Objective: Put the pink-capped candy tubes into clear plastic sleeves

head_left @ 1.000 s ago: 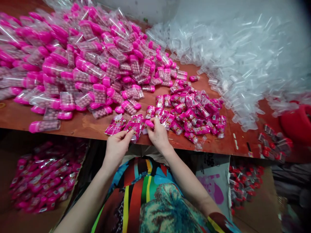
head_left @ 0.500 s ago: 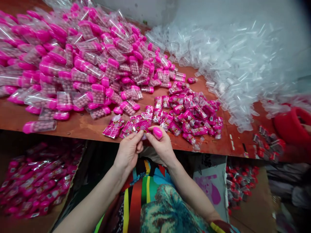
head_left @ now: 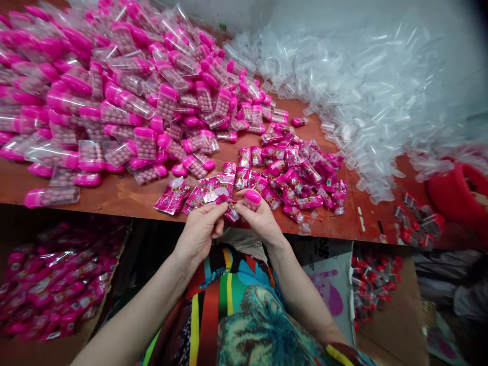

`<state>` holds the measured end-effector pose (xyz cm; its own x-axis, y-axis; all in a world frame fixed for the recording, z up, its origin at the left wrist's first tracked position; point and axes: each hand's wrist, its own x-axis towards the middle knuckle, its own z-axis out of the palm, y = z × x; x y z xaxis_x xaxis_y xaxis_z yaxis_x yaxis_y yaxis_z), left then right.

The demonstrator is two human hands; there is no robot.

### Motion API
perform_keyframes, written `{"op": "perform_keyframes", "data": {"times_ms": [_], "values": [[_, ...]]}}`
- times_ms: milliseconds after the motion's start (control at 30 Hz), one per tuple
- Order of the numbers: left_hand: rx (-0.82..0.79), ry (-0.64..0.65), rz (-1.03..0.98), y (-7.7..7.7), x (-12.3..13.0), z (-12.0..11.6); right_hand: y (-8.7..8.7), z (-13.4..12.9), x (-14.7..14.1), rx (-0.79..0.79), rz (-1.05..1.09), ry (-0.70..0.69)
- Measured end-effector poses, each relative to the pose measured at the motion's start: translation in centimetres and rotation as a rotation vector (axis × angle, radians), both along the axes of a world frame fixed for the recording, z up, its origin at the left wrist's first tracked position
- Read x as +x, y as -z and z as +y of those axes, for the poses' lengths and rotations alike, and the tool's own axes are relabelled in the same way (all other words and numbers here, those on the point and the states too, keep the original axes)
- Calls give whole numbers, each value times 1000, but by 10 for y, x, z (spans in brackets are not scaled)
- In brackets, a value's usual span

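At the table's front edge, my left hand (head_left: 201,229) pinches a pink printed wrapper sleeve (head_left: 232,212) between thumb and forefinger. My right hand (head_left: 263,221) is closed around a small candy bottle, its pink cap (head_left: 252,197) pointing up past the fingers. Its thumb and fingertip also meet the wrapper, close to the left fingertips. Most of the bottle's body is hidden in the fingers. Flat pink wrappers (head_left: 171,197) lie just beyond my hands. To their right is a heap of wrapped candy bottles (head_left: 293,175).
Unwrapped pink-capped bottles (head_left: 147,145) form a large pile at the left, clear plastic tubes (head_left: 343,96) another at the right. A red container (head_left: 450,195) stands far right beside red-capped items (head_left: 419,221). Below the table, boxes hold wrapped bottles (head_left: 64,284) and red-capped pieces (head_left: 373,284).
The view has shifted slightly. The wrapper shows more between my fingertips, and my right hand has turned a little, with the bottle cap tilting. Both hands stay close together.
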<state>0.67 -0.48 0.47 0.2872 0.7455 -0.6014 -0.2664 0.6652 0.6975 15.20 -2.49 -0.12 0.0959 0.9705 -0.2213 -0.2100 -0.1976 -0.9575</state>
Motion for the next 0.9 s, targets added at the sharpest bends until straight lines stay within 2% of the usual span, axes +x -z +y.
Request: {"op": "perform_keyframes", "data": {"times_ms": [133, 267, 367, 500, 567, 667, 900], "values": [[20, -40, -9, 2, 1, -2, 10, -4, -2, -116, 259, -34], [21, -78, -24, 2, 0, -3, 12, -10, -6, -139, 382, -42], [22, -136, -23, 0, 0, -3, 9, -15, -6, -142, 363, -16], [21, -245, -42, -1, 1, -1, 3, -24, -1, -160, 358, -65], [15, -273, -53, 0, 3, -1, 2, -29, -1, -146, 343, -26], [1, -276, -52, 2, 5, -3, 1, -36, -9, -127, 283, 52], [-29, -237, -65, 6, 13, -10, -3, -45, -36, -130, 216, 75]]}}
